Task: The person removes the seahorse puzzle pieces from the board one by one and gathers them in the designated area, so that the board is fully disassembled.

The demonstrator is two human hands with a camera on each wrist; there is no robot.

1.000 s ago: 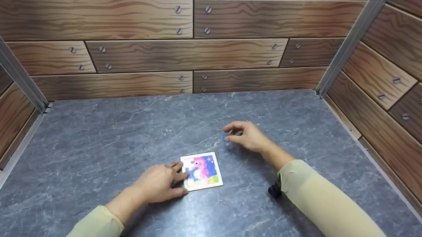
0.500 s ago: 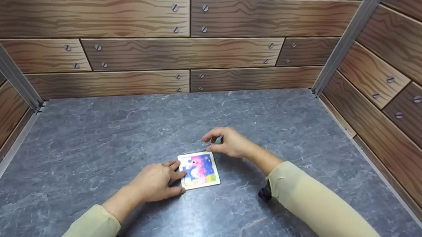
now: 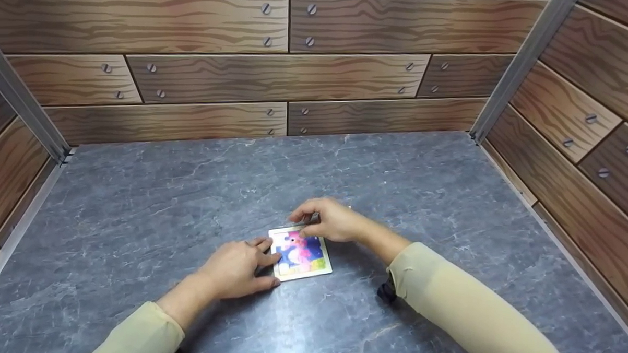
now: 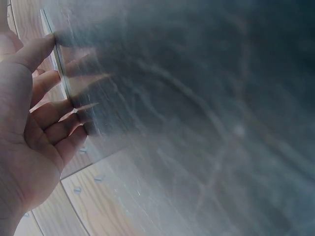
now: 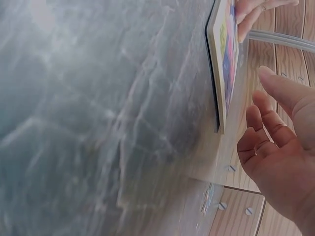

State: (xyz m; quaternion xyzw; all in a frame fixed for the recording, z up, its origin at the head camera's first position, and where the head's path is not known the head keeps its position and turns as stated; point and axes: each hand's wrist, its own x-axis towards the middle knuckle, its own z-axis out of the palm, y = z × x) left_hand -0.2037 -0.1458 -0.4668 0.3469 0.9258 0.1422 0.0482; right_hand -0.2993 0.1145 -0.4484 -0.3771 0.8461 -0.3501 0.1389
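A small square picture puzzle (image 3: 316, 248) in a pale frame lies on the table, showing a pink figure on blue with yellow-green at a lower corner. Pale patches show at its upper left. My left hand (image 3: 233, 270) rests along the puzzle's left side, thumb at the lower corner and fingertips over the frame; the left wrist view shows these fingers (image 4: 47, 118) at its edge. Over the puzzle's top right edge hovers my right hand (image 3: 328, 220). In the right wrist view its thumb stands apart from the bent fingers (image 5: 268, 120), with nothing visible between them.
On the table (image 3: 189, 186) beyond the puzzle, a small coloured piece (image 5: 207, 198) appears in the right wrist view. Wood-patterned walls (image 3: 211, 78) with metal corner strips enclose the back and sides. A black band (image 3: 387, 290) shows below the right sleeve.
My right hand has moved left and nearer, from beside a small blue-green piece to the puzzle's top edge. The piece is now hidden in the head view. My left hand stays on the frame.
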